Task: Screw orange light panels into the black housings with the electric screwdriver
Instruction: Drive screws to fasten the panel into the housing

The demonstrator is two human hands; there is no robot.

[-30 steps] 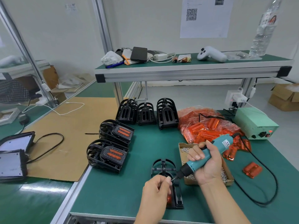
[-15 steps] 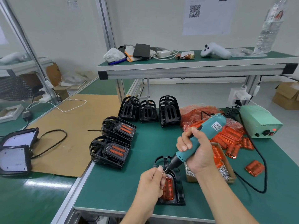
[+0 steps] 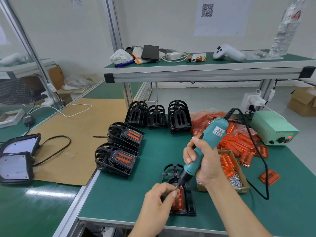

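Orange plastic is being seen already seated in two finished housings lying at about nine o'clock from the work in hand, so two units are judged done, though how many are stacked beneath them cannot be told. Three piles of empty housings are standing at twelve o'clock, and a heap of loose orange panels is lying at two o'clock, so most of the job is judged to be left. The current housing is lying near the front edge of the green table, with an orange panel resting in it. The electric screwdriver is being gripped by the right hand, fingers wrapped round its barrel, and its tip is being aimed at the top of the panel. Something small, probably a screw, is being pinched at that tip by the left hand; whether it is seated cannot be told. A cardboard box of screws is sitting at three o'clock of the housing. Compared with one second ago, the screwdriver is being held much more upright, its tip is being kept at nearly the same spot, and the orange panel is being shown more fully beside the left hand.
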